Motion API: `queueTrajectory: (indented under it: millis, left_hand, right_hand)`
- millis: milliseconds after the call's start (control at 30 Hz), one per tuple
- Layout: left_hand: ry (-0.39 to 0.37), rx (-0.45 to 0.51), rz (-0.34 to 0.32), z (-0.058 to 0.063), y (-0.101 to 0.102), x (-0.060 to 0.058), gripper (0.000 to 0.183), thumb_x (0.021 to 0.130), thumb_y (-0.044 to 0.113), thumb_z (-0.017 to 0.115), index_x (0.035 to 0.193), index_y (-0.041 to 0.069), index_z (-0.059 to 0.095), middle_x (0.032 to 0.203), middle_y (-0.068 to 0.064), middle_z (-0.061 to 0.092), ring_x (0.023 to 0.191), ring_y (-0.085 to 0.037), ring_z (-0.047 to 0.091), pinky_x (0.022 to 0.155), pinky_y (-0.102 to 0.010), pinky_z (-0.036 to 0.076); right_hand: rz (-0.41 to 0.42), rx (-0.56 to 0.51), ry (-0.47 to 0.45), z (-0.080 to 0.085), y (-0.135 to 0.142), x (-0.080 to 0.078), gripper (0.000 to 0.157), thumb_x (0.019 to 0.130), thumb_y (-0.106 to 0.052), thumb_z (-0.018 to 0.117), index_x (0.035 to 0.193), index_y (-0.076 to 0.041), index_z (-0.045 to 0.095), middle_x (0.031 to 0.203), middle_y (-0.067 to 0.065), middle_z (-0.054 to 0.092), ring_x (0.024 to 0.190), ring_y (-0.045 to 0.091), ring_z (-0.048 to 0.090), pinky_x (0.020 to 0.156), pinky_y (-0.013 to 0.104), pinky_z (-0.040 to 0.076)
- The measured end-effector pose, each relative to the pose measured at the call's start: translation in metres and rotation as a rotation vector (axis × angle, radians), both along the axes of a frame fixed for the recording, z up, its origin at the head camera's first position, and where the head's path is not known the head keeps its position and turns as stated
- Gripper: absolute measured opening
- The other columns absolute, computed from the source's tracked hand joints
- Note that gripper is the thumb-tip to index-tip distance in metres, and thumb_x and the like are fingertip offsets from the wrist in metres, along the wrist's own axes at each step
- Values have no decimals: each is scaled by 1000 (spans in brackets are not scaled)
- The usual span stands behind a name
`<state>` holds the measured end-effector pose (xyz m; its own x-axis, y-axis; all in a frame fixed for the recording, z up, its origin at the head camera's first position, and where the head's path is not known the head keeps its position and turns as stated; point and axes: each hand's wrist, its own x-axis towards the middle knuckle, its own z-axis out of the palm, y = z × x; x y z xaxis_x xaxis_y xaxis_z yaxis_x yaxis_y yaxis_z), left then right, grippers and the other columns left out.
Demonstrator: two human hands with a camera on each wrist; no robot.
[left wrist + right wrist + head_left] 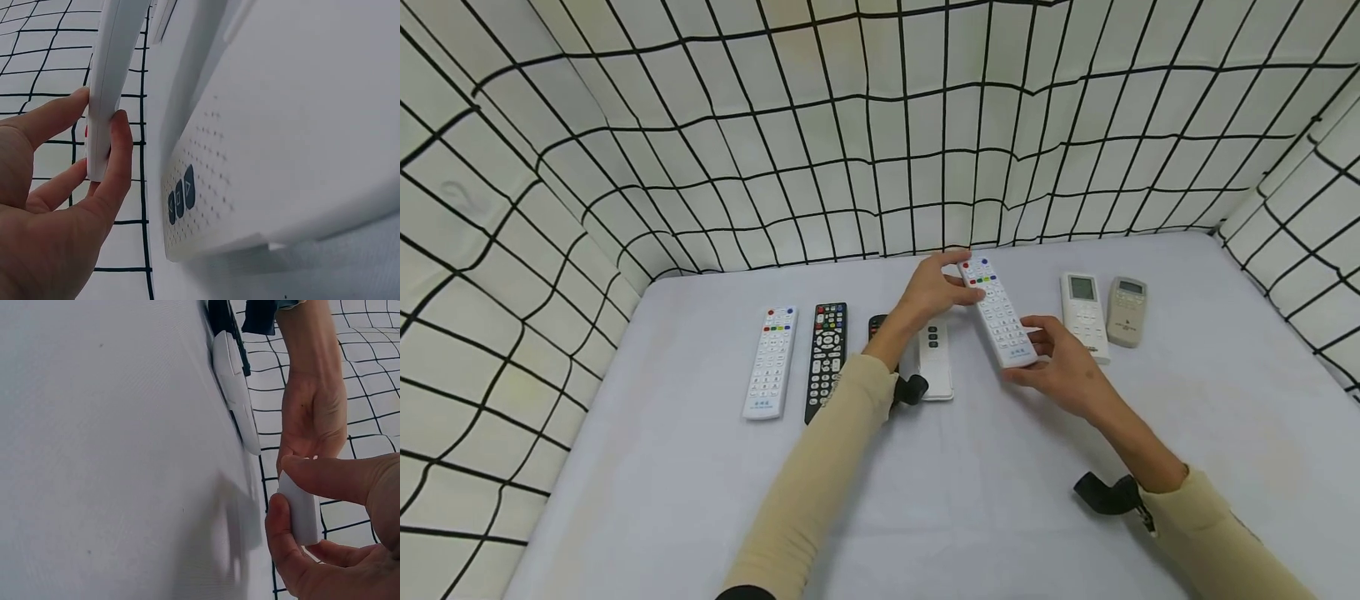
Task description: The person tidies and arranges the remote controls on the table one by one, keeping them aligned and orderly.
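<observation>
Between both hands is a white remote control (1002, 321) with colored buttons at its far end, held over the table and slanted. My left hand (932, 290) pinches its far end, thumb and fingers on opposite sides, as the left wrist view shows of the remote's edge (112, 69). At the near end, my right hand (1066, 367) grips the remote between thumb and fingers; its white end face (303, 515) shows in the right wrist view. A white remote with three dark buttons (934, 362) lies under the left wrist.
Left on the white table (655, 483) lie another white remote (770, 362) and a black remote (827, 358); a dark one (876, 325) is mostly hidden by the left arm. Two remotes with screens, white (1086, 317) and beige (1127, 312), lie right. Black netting (910, 167) borders the table.
</observation>
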<state>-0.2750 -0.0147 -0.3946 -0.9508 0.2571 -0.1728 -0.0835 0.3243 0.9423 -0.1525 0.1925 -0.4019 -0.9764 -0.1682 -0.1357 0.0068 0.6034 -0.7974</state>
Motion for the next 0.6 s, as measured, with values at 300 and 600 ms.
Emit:
queueTrajectory:
  millis: [300,600]
  left_hand:
    - [-1,-103,-115,2,-6,3,79,87,13,85,157,18,48,131,-16,71,115,-24,72,89,-29,54]
    - [32,-155,-181,5,-5,6,80,86,17,87,156,17,48,139,-14,65,124,-25,67,98,-35,53]
  right_hand:
    - [31,1,5,-4,-1,6,85,85,-15,86,153,0,38,136,24,58,116,35,62,94,39,57]
    - [24,44,29,-4,-5,13,84,84,-19,88,150,2,40,130,23,61,110,32,63,90,39,57]
